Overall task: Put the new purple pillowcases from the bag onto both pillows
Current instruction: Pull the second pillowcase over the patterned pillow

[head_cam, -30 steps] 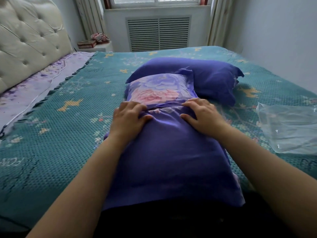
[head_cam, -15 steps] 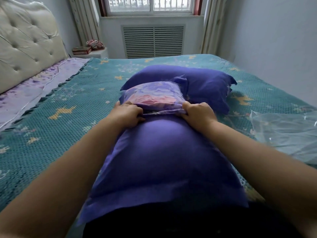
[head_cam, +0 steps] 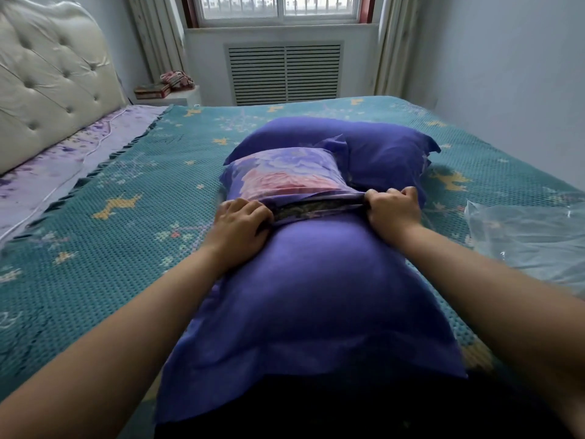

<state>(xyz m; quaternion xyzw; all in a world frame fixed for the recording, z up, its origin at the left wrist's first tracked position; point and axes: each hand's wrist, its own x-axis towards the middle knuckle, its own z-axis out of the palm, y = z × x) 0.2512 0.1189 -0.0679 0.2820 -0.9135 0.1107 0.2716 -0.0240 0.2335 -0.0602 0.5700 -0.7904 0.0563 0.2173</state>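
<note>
While both hands, left hand (head_cam: 240,221) and right hand (head_cam: 392,210), grip the purple pillowcase (head_cam: 316,296) mouth, the floral pillow (head_cam: 285,172) end juts straight ahead, its long axis running away, equally near both.

The purple pillowcase (head_cam: 316,289) is smooth cloth with a faint sheen. The teal bedspread (head_cam: 110,236) looks knobbly and matt. The bag (head_cam: 531,239) is clear, glossy plastic; the headboard (head_cam: 47,90), tufted leather-like upholstery.

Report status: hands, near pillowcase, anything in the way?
Both hands, left and right, grip the near pillowcase at its open edge. Floral pillow end still out. Far pillow already cased. Nothing in the way.
</note>
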